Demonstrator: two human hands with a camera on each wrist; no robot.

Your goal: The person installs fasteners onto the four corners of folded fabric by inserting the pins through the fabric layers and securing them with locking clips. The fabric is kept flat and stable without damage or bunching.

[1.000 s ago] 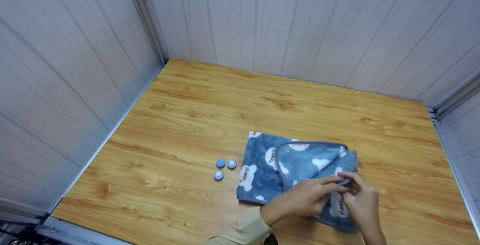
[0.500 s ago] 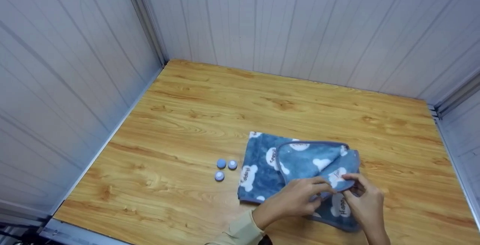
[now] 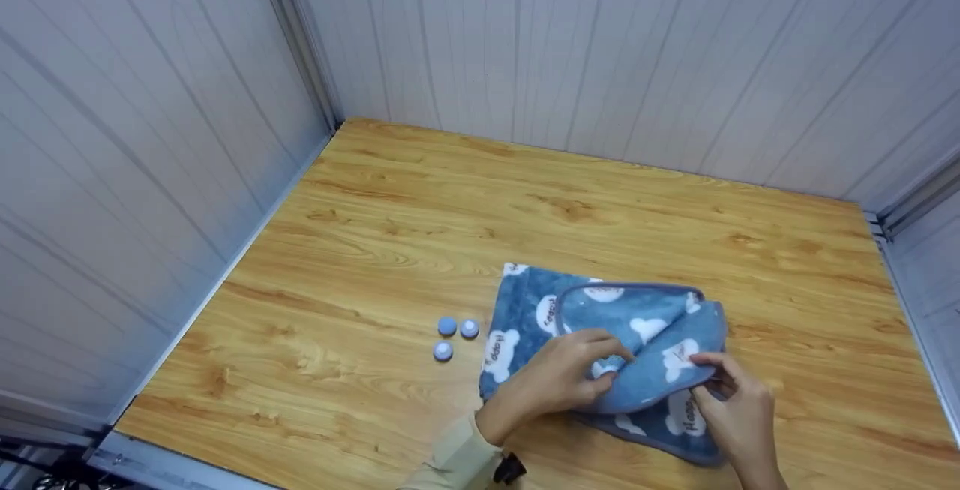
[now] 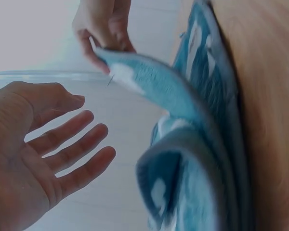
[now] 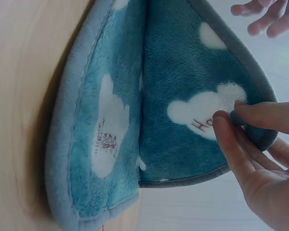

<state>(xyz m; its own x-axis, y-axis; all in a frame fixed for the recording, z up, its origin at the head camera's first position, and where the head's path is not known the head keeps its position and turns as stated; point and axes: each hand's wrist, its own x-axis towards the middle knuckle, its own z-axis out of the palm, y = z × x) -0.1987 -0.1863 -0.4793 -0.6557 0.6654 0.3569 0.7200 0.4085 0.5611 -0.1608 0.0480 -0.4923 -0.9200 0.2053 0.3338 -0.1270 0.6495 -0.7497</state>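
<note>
A blue fleece blanket (image 3: pixel 525 299) with white bear shapes, lettering and a grey-blue bound edge lies folded in layers. My right hand (image 3: pixel 741 406) pinches a raised corner of it between thumb and fingers. In the right wrist view a small dark-blue piece (image 5: pixel 237 118) shows between those fingertips against the cloth; its kind cannot be told. A thin dark pin-like line (image 4: pixel 111 79) stands out from the white patch near that corner in the left wrist view. My left hand (image 4: pixel 53 149) hovers with fingers spread, apart from the cloth, holding nothing.
Left of the blanket, three small round knobs, one plain blue (image 3: pixel 447 326) and two with pale tops, one the nearer knob (image 3: pixel 442 351), sit on the wooden table (image 3: pixel 360 250). Pale panel walls (image 3: pixel 480 47) enclose its back and sides.
My left hand has moved left, away from the blanket corner, and its fingers are off the edge. The corner flap has spread out flatter, while my right hand keeps its pinch.
</note>
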